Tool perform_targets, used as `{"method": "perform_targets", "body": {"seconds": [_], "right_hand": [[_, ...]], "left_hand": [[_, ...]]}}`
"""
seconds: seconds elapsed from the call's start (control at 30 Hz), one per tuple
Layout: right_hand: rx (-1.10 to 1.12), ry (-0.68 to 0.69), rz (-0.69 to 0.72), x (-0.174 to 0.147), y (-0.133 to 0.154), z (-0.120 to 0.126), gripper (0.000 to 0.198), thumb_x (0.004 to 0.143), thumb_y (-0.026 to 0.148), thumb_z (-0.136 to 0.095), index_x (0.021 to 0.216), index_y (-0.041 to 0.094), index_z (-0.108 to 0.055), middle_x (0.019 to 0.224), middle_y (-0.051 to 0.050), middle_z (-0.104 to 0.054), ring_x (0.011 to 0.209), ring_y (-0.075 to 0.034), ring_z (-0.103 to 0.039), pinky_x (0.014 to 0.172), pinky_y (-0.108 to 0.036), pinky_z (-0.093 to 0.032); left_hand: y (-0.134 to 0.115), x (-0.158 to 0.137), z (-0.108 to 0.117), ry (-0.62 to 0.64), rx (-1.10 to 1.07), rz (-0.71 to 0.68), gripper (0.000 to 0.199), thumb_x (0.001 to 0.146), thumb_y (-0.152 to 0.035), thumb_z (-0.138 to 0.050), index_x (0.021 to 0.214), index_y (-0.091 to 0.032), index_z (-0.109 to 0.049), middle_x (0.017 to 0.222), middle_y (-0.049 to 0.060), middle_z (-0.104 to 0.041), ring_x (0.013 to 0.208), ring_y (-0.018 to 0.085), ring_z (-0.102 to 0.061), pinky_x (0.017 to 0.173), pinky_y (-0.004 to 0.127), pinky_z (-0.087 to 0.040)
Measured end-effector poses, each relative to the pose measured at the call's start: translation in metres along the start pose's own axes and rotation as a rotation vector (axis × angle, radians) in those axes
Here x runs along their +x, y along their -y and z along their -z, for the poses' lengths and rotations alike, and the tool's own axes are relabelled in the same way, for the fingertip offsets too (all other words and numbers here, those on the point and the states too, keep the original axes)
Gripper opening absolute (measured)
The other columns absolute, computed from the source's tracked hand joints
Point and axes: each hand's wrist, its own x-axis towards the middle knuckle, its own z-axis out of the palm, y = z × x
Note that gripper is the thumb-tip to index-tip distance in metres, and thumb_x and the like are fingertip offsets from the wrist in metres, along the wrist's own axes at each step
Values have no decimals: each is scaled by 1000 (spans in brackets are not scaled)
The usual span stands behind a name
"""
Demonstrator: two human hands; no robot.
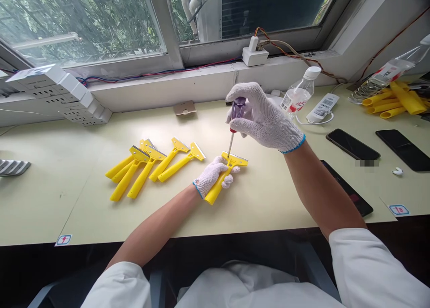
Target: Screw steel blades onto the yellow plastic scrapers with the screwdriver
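Note:
My left hand (215, 173), in a white knit glove, is closed around a yellow scraper (220, 187) on the table, its wide head pointing away from me. Above it, my gloved right hand (257, 115) grips the purple handle of a screwdriver (238, 109). The screwdriver stands nearly upright, and the tip of its shaft meets the scraper's head; the exact contact point is too small to make out. To the left of my left hand lie several more yellow scrapers (136, 180) with metal blade edges, some overlapping.
Behind stand a small cardboard piece (184, 109), a bottle (298, 93) and a power strip (323, 107). Phones (352, 144) and a dark tablet-like device (349, 191) lie to the right, near an earbud (397, 171). Yellow handles (408, 97) pile at far right; white boxes (63, 93) stack at left.

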Motion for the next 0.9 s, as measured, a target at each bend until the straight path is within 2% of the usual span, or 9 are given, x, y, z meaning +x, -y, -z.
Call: {"method": "perform_targets", "body": {"seconds": [0.1, 0.2, 0.3, 0.43, 0.53, 0.63, 0.7, 0.77, 0.9], "right_hand": [[-336, 21, 110, 4, 29, 8, 21, 100, 22, -73, 120, 27, -71, 102, 1, -71, 85, -16, -69, 82, -35, -60], [-555, 53, 155, 4, 50, 13, 11, 101, 27, -74, 111, 26, -73, 106, -2, -74, 92, -20, -69, 90, -38, -57], [-730, 58, 103, 1, 60, 12, 15, 101, 39, -77, 103, 25, -74, 101, -5, -75, 91, -24, -70, 82, -38, -53], [-957, -21, -66, -5, 69, 8, 32, 102, 56, -73, 95, 25, -73, 81, -8, -72, 92, -33, -72, 73, -39, -46], [-954, 44, -57, -7, 74, 15, 25, 102, 48, -70, 101, 23, -74, 93, -10, -75, 92, -31, -71, 75, -40, -46], [-804, 229, 36, -8, 74, 33, 17, 106, 35, -61, 104, 22, -73, 112, -11, -76, 93, -26, -71, 80, -41, -50], [-745, 318, 42, -9, 72, 45, 17, 108, 30, -59, 106, 22, -73, 116, -11, -76, 98, -26, -72, 84, -41, -51], [-798, 328, -14, -11, 70, 53, 14, 107, 31, -63, 107, 23, -75, 110, -10, -78, 100, -28, -73, 86, -43, -51], [-987, 178, -126, -12, 70, 48, 22, 105, 45, -70, 96, 26, -76, 76, -6, -72, 84, -30, -71, 77, -42, -46]], "left_hand": [[2, -1, 0, 0, 15, -23, 48, 81, -17, -67, 122, -25, -45, 111, 7, -73, 52, 8, -51, 47, 21, -40], [4, -1, 1, 13, 39, -31, 48, 82, -18, -67, 123, -26, -44, 113, 7, -73, 53, 8, -52, 48, 21, -41], [5, -1, 1, 0, 46, -27, 47, 82, -18, -68, 121, -27, -42, 115, 9, -75, 55, 9, -54, 49, 21, -41], [4, -2, -1, -4, 54, -32, 46, 84, -18, -69, 120, -27, -41, 120, 13, -78, 54, 10, -54, 49, 23, -43], [4, -3, -1, -19, 53, -14, 48, 83, -17, -70, 121, -27, -41, 128, 16, -78, 56, 11, -57, 49, 24, -43], [4, -2, 2, -18, 34, 16, 50, 82, -15, -70, 120, -27, -40, 132, 18, -78, 56, 10, -57, 50, 23, -43], [4, -2, 3, -20, 30, 13, 50, 83, -15, -69, 121, -27, -40, 132, 18, -78, 55, 9, -56, 50, 23, -43], [4, -1, 4, -24, 40, 7, 49, 83, -15, -69, 121, -27, -41, 130, 17, -78, 55, 10, -57, 51, 24, -44], [2, -2, 2, -21, 55, 6, 48, 82, -16, -70, 118, -27, -40, 125, 16, -79, 54, 10, -56, 50, 24, -43]]}}
